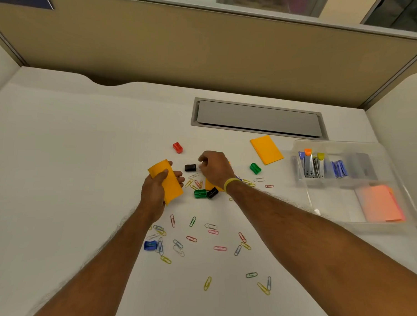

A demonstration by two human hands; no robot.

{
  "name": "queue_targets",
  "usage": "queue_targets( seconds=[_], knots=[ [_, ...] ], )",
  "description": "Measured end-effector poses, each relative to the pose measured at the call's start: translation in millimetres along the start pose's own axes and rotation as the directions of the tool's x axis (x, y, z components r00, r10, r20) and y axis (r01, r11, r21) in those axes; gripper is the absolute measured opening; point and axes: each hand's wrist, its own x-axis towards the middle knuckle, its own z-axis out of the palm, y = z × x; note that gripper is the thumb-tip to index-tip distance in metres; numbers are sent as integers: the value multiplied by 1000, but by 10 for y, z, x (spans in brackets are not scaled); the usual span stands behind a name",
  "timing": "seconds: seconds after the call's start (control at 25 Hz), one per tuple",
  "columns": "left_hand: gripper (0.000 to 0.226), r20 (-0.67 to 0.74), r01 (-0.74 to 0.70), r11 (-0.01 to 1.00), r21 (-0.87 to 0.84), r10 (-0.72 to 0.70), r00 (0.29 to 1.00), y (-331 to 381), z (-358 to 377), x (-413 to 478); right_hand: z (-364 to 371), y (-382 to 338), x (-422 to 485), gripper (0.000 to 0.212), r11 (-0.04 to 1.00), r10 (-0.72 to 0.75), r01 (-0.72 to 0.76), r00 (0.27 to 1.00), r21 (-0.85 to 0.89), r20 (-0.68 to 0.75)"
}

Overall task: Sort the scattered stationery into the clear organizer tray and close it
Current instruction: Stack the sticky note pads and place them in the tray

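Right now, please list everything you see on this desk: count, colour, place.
organizer tray: one, clear; right side
sharpeners: six; one red, two black, two green, one blue; scattered on the desk
note pads: three, orange; one beside the tray, one held, one partly under a wrist
paper clips: many, mixed colours; scattered over the desk
pink pad: one; tray's near compartment
metal tools: several, orange and yellow tops; tray's far compartment
hatch: one, grey; far side
left hand: holds an orange pad
right hand: fingers curled; grip unclear
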Motion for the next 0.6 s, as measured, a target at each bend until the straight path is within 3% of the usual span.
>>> queue_targets(
  seconds=[0.16,0.28,0.6],
  knots=[
    [35,13,-2,1000,-13,2,1000,8,-20,-22,-178,238,69,25,995,30,-45,983,-84,-179],
    [34,8,-7,1000,-30,7,1000,18,-10,-31,-206,316,161,44,977,87,-98,994,-190,-67],
    [32,-37,8,1000,6,-8,999,-17,-53,-44,-16,52,384,33,973,-77,64,996,-221,-51]
  ],
)
